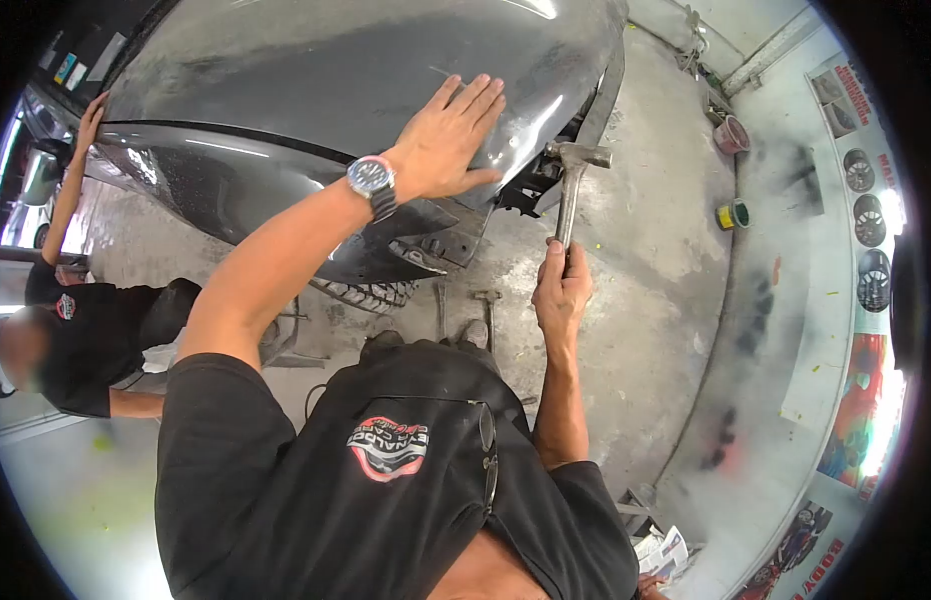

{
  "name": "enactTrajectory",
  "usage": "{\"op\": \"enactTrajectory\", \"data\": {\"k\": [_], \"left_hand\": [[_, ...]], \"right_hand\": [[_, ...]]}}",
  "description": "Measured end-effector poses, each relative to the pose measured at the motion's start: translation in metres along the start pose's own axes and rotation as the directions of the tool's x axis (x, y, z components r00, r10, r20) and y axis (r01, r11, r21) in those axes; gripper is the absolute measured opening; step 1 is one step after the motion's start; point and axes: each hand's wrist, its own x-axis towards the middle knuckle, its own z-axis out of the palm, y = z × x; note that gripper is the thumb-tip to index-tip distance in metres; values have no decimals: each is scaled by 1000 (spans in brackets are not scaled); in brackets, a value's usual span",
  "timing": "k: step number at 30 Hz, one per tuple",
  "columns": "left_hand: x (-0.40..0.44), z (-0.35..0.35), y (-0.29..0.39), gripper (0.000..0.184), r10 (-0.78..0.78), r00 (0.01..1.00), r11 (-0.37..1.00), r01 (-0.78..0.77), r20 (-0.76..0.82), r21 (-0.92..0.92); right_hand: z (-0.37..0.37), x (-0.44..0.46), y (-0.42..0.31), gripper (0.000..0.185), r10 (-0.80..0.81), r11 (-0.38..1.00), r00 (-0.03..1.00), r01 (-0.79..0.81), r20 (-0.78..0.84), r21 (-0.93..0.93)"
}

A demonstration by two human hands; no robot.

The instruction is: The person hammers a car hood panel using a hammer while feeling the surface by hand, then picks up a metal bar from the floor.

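Observation:
My left hand (451, 140) lies flat on the dark grey car hood (336, 80), near its front corner, fingers stretched out and a wristwatch (372, 177) on the wrist. The hood has dull, scuffed patches. My right hand (564, 285) is closed around the handle of a metal hammer (571, 190). The hammer stands head-up beside the hood's front edge; whether its head touches the car I cannot tell. Below the hood, the front end is open, with dark inner parts (531, 190) showing. A fender (226, 170) runs along the near side, above a tire (371, 294).
At the left a co-worker (96, 340) crouches, one hand (93, 120) on the car. More tools (489, 312) lie on the concrete floor (666, 220) by my feet. A reddish bucket (731, 135) and a small can (733, 214) stand along the right wall (776, 330).

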Motion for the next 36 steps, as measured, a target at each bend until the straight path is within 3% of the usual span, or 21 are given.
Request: {"op": "enactTrajectory", "data": {"k": [1,4,7,10,16,24,30,36], "left_hand": [[-5,-1,-2,99,21,1000,1000,-21,1,-16],[2,7,-34,102,-146,986,984,153,-81,91],[36,3,-82,103,-518,851,842,525,-91,120],[60,10,-66,102,-620,772,757,635,-138,151],[32,15,1,99,-244,967,964,250,-73,88],[-34,-5,22,98,52,999,997,-51,15,-57],[-68,-19,15,98,113,988,987,-100,102,-122],[-38,-2,-6,97,-41,997,998,39,-64,-39]], "right_hand": [[-1,0,0,27,-6,1000,1000,6,-4,-11],[-2,-3,11,27,23,1000,1000,-23,4,5],[0,-5,22,27,20,998,1000,-22,22,56],[3,-4,20,28,18,997,1000,-19,15,69],[4,2,-7,28,86,992,994,-92,71,84],[1,-1,-28,27,-32,999,999,32,15,-13],[0,-6,-31,24,-12,1000,1000,12,-13,2],[6,-1,-37,23,-61,997,998,60,-17,-54]]}}
